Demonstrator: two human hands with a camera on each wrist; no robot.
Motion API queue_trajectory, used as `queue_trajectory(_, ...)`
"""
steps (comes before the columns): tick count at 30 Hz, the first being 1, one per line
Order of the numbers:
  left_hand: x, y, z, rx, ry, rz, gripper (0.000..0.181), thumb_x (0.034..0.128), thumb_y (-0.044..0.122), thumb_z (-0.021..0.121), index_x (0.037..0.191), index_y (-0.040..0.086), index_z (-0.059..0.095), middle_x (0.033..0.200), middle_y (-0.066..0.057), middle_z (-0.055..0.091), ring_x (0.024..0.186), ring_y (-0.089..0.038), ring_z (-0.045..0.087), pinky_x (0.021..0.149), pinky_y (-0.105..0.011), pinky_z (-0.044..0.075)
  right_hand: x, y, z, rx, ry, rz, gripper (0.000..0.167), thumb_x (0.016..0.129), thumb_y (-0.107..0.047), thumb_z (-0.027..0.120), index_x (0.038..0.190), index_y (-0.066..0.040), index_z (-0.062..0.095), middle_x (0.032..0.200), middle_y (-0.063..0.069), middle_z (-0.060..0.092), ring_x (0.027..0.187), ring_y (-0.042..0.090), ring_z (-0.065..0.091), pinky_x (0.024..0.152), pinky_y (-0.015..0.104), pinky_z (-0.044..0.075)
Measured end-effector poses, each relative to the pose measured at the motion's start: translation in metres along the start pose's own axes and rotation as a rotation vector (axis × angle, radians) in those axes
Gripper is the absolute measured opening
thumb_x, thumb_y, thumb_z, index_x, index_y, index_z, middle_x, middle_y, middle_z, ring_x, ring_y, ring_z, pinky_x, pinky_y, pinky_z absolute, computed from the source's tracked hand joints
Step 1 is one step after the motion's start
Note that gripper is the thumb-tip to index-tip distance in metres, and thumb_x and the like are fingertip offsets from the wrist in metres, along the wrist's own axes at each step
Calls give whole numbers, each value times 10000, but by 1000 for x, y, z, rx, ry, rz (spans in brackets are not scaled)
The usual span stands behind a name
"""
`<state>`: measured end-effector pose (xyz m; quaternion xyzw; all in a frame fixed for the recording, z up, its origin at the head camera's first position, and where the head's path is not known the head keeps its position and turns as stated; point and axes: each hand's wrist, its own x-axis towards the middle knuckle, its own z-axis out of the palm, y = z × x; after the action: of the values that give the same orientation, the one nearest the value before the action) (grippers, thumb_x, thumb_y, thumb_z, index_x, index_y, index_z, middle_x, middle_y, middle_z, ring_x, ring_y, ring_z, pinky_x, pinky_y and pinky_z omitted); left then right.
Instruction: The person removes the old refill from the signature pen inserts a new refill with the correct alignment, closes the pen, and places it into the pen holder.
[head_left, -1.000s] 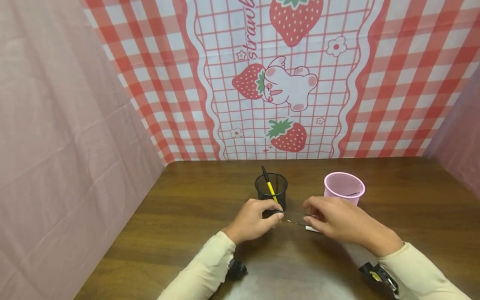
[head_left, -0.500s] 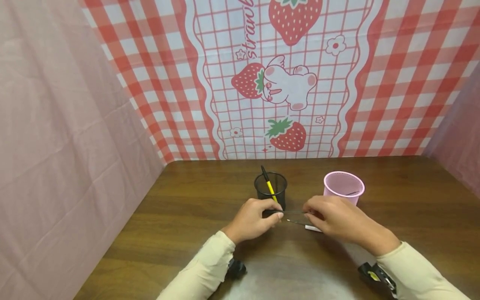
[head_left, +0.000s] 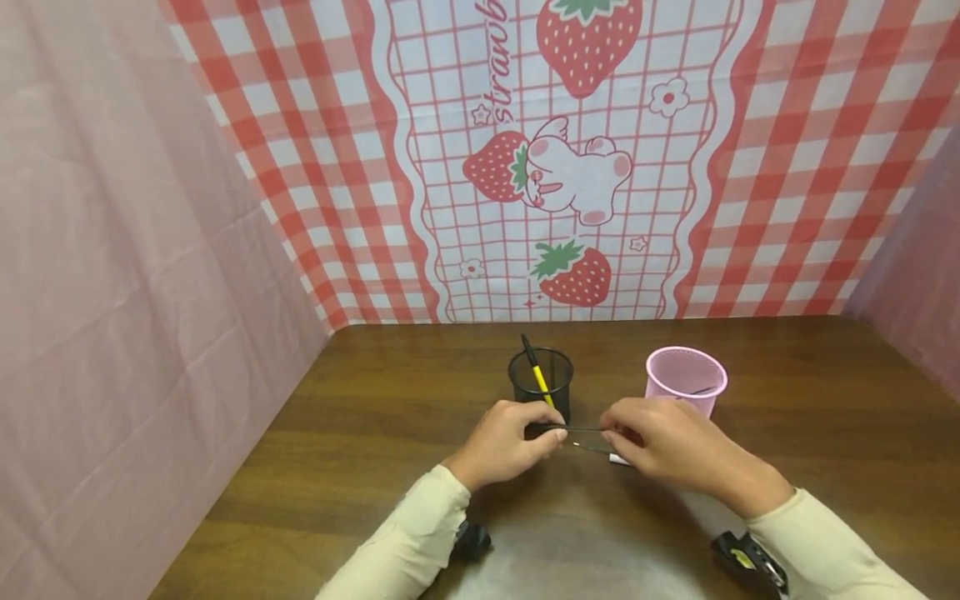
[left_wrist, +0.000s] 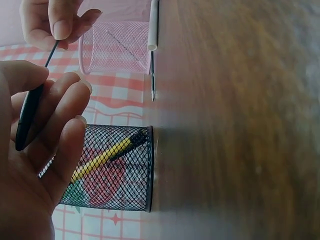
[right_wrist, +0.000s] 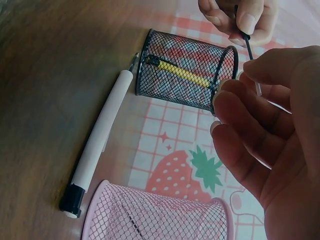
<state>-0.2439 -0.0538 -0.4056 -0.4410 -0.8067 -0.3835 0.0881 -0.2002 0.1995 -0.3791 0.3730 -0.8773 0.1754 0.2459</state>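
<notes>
In the head view my left hand (head_left: 502, 442) grips a black tapered pen piece (left_wrist: 30, 117) between thumb and fingers. A thin dark refill (head_left: 583, 429) runs straight from this piece across to my right hand (head_left: 678, 442). Thumb and fingertips of the right hand pinch the refill's other end, whose tip (right_wrist: 258, 90) looks pale and translucent in the right wrist view. How far the refill reaches into the black piece is hidden. Below the hands lies a white pen barrel (right_wrist: 102, 130) with a metal-tipped refill (left_wrist: 153, 82) sticking out of one end.
Behind the left hand stands a black mesh cup (head_left: 517, 383) with a yellow and black pen (head_left: 540, 377) leaning in it. A pink mesh cup (head_left: 660, 385), holding a thin dark rod (head_left: 703, 390), stands behind the right hand. A strawberry-print cloth (head_left: 570, 175) hangs at the table's back.
My right hand has shifted slightly left toward the left hand, so less of the refill shows between them. The left hand stays nearly still.
</notes>
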Motion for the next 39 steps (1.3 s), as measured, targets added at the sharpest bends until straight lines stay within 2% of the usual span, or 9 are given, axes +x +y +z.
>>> queue_trajectory(11, 2, 2, -1, 12, -16, 15, 145, 971, 200, 667, 1037, 89, 735, 837, 131, 700, 720, 90, 599, 733, -143, 497, 1, 0, 3, -18, 26, -20, 135, 793, -135, 782, 881, -216, 718, 779, -221, 607, 668, -87, 519, 562, 223, 479)
queue_trajectory(18, 1, 4, -1, -19, -32, -8, 124, 965, 199, 683, 1030, 109, 737, 852, 104, 705, 732, 46, 610, 709, -155, 496, 1, 0, 5, 33, 19, -31, 78, 834, -122, 744, 880, -178, 715, 788, -202, 615, 672, -81, 524, 573, 198, 480)
queue_trajectory(28, 1, 5, 2, 9, -32, -15, 109, 952, 210, 697, 1017, 134, 740, 822, 104, 687, 713, 42, 588, 691, -145, 481, -1, -2, 8, 35, 20, -28, 110, 823, -100, 748, 880, -186, 711, 795, -187, 632, 683, -77, 536, 583, 201, 493)
queue_trajectory(39, 2, 4, 1, 12, -19, -2, 112, 946, 204, 703, 1012, 122, 742, 823, 93, 689, 718, 34, 592, 696, -147, 483, -1, -1, 9, 55, 33, -52, 13, 891, -160, 708, 882, -169, 712, 797, -193, 628, 678, -81, 531, 578, 185, 479)
